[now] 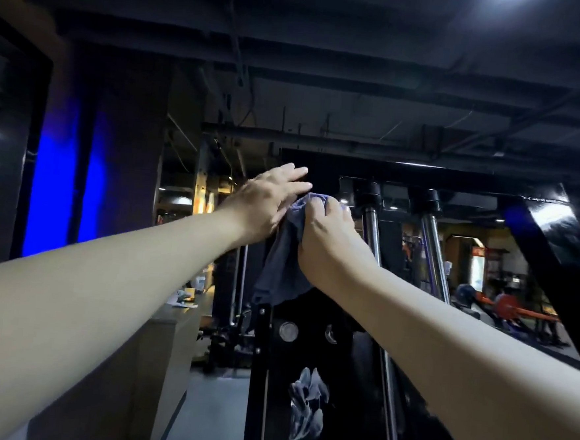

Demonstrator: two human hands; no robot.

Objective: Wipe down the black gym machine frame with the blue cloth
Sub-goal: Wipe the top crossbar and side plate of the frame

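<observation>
Your right hand (329, 233) is curled tight around the bunched top of the blue cloth (284, 257), knuckles toward you. The rest of the cloth hangs loose below your wrist against the black frame (422, 170). Your left hand (269, 197) is flat, with the fingers straight and slightly spread. It lies just beside the right hand, and its palm edge meets the cloth's upper fold. I cannot tell whether its fingertips press the frame's top corner.

Just right of your right hand, two chrome rods (372, 225) run down from the top beam. Below your left forearm there is a desk (171, 331) with small items on it. Far left of it stands a blue-lit column (61, 186).
</observation>
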